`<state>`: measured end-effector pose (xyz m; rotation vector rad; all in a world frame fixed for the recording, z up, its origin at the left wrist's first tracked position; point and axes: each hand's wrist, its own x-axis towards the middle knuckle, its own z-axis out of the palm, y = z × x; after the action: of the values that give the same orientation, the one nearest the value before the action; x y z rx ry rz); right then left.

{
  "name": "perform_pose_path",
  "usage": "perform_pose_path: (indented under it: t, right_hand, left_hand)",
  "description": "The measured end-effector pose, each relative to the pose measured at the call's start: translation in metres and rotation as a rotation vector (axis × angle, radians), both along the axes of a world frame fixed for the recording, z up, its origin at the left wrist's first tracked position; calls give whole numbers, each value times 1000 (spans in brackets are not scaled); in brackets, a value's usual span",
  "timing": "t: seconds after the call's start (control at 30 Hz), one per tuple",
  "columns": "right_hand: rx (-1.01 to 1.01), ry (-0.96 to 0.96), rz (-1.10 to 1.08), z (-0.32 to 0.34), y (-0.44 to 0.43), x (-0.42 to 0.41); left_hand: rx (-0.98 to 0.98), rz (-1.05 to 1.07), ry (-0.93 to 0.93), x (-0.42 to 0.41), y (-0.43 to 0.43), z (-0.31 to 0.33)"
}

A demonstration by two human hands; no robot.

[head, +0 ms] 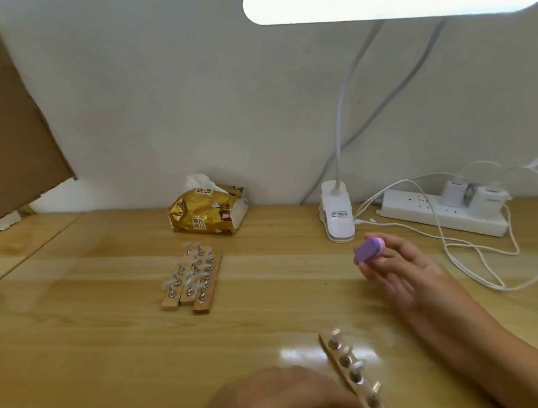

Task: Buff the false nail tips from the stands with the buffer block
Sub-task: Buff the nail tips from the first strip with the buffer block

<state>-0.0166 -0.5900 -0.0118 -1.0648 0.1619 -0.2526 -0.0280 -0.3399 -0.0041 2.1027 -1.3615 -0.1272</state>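
My right hand (403,271) pinches a small purple buffer block (370,250) with a pink end, raised above the wooden desk at the right. My left hand (284,395), blurred at the bottom edge, holds one wooden stand (358,380) that carries several small pegs with clear nail tips. The stand slants from the centre toward the bottom right. Three more wooden stands (192,280) with clear nail tips lie side by side in the middle of the desk, apart from both hands.
A gold tissue pack (207,212) sits behind the three stands. A white clip lamp (336,217) stands at the back right, its head glowing overhead. A white power strip (443,213) with chargers and looping cables lies far right. Brown cardboard (21,137) leans at the left.
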Motion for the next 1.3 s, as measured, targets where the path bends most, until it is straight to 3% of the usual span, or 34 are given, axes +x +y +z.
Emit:
perform_pose_path:
  t: [0.07,0.17,0.23,0.4,0.53,0.6,0.63,0.7,0.73,0.77,0.87,1.0,1.07,1.17,1.23,1.3]
  right_hand:
    - [198,68,96,6,-2,0]
    - [420,112,180,10,-3,1]
    - [467,117,205,8,-4,-1]
    - [486,95,283,-3,-20,-19]
    - [489,5,212,-2,-32,-22]
    - [263,-17,152,-2,-34,-19]
    - [-34,-27,101,-4,-34,-20]
    - [-846,-77,-75,-10,-38,-24]
    - [-1115,-125,-101,-14,-40,-25]
    - [-1258,-152,-70,-16,-42,-25]
    - [-1303,-183,11,-16,-41,-26]
    - [-1169,-214,-158,-7,-42,-26]
    - [-1086,-132,-210,-4,-47,-29]
    - [-1201,8,-210,-8,-59,-29]
    - [-1256,67,-155,-13,-61,-27]
    - [-1314,131,-100,-17,-59,-25]
  left_hand:
    - [-63,21,-139,21,-4,1]
    - [-72,126,225,43,-26,-9]
    - [-63,147,390,52,-42,-15]
    - [-94,128,415,67,-67,-23]
    - [-143,114,406,66,-72,-26]
    - [-167,107,409,65,-71,-27]
    - [-183,100,416,65,-71,-29]
    - [-206,84,425,65,-70,-32]
    - [-215,74,427,65,-70,-33]
    - [-222,65,428,65,-70,-34]
    - [-232,63,420,66,-70,-38]
    - [-207,30,422,67,-67,-42]
    - [-139,-33,400,67,-64,-40]
    - [-10,-81,324,67,-61,-35]
    - [69,-75,240,70,-55,-25]
    - [216,-70,14,76,-45,-10]
